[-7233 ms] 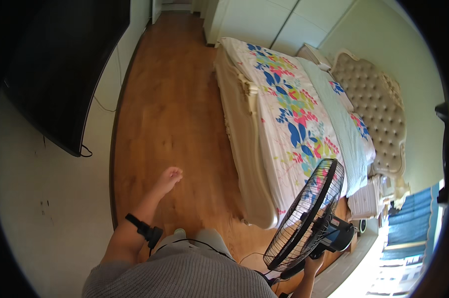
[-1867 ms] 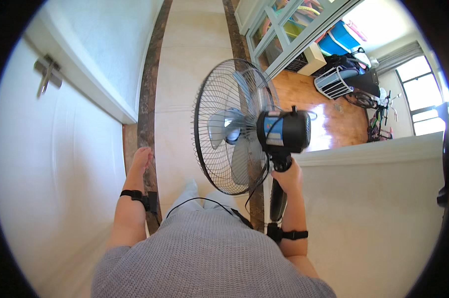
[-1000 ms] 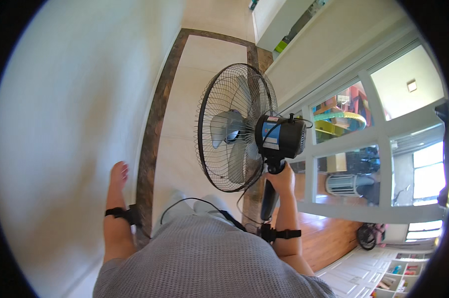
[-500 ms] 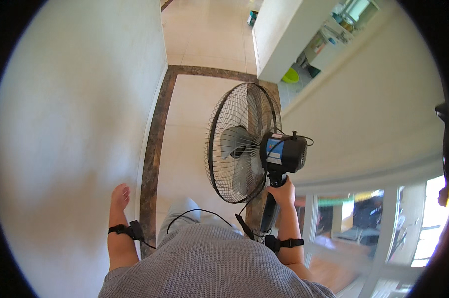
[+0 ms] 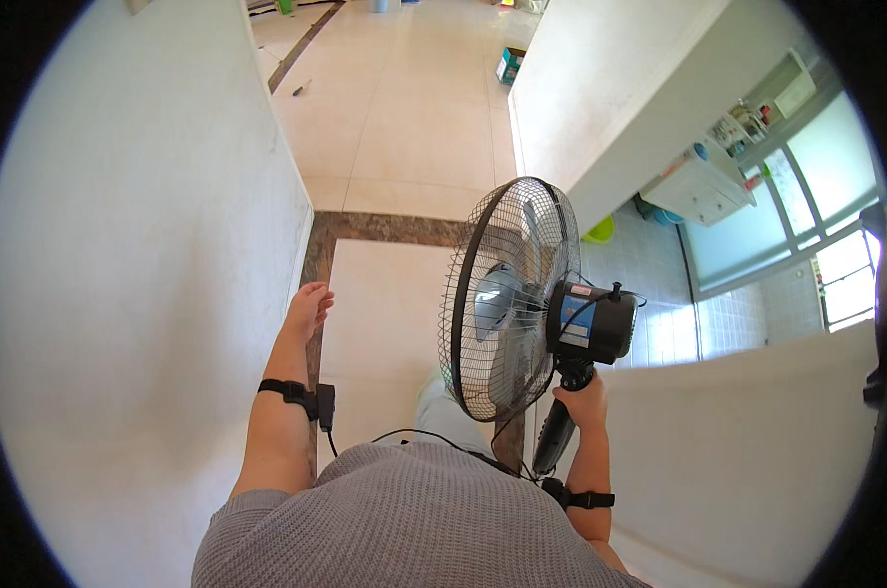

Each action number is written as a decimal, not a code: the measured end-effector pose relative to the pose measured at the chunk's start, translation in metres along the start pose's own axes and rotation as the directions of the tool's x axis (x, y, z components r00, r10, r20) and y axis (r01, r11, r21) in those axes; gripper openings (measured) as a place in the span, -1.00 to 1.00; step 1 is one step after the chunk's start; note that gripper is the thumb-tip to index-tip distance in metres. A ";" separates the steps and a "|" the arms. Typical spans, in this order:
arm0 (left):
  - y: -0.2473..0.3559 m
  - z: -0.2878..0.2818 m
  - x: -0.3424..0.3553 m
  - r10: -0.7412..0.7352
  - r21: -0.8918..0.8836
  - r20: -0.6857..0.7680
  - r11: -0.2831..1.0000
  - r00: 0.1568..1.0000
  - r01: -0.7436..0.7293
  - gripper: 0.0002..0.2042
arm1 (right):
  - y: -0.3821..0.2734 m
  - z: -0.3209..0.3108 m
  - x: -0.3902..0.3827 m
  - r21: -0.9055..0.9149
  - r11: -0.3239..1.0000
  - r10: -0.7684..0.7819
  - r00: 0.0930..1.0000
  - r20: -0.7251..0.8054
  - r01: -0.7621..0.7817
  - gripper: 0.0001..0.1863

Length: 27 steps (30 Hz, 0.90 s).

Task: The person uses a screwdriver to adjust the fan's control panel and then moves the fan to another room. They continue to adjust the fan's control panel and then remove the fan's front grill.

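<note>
Right hand, grip wrapped around 1 black fan pole; left hand free, fingers loosely spread; 2 wrist straps.

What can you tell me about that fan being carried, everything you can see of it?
The fan is a stand type with a round black wire cage, pale grey blades behind it and a black motor housing at the back bearing a blue label. It is lifted off the floor, head upright, cage facing the person's left. The right hand grips its black pole just under the motor. A thin black cord hangs below.
</note>
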<state>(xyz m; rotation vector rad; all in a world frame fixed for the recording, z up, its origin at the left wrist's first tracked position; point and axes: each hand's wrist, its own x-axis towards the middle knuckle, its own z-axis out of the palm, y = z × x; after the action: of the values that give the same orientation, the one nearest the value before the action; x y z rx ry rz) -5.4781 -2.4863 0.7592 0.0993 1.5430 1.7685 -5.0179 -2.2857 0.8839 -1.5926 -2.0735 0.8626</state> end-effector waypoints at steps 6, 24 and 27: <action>-0.037 -0.039 -0.131 -0.015 0.037 -0.221 0.999 0.975 0.024 -0.83 | 0.022 -0.019 0.004 -0.061 0.995 -0.073 0.996 0.047 0.076 -0.40; -0.121 -0.076 -0.301 -0.074 -0.167 -0.365 0.986 0.928 0.012 -0.78 | 0.022 -0.072 -0.069 -0.028 0.914 -0.399 0.908 0.129 0.406 -0.47; -0.095 -0.043 -0.287 0.028 0.042 -0.390 0.999 0.920 -0.013 -0.77 | 0.022 -0.073 -0.049 0.055 0.914 -0.406 0.899 0.164 0.402 -0.47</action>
<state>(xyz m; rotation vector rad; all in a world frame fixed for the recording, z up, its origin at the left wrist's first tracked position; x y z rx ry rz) -5.2533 -2.6918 0.7839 -0.2352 1.8621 1.8530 -4.9417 -2.3119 0.9264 -1.0420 -2.3874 0.8860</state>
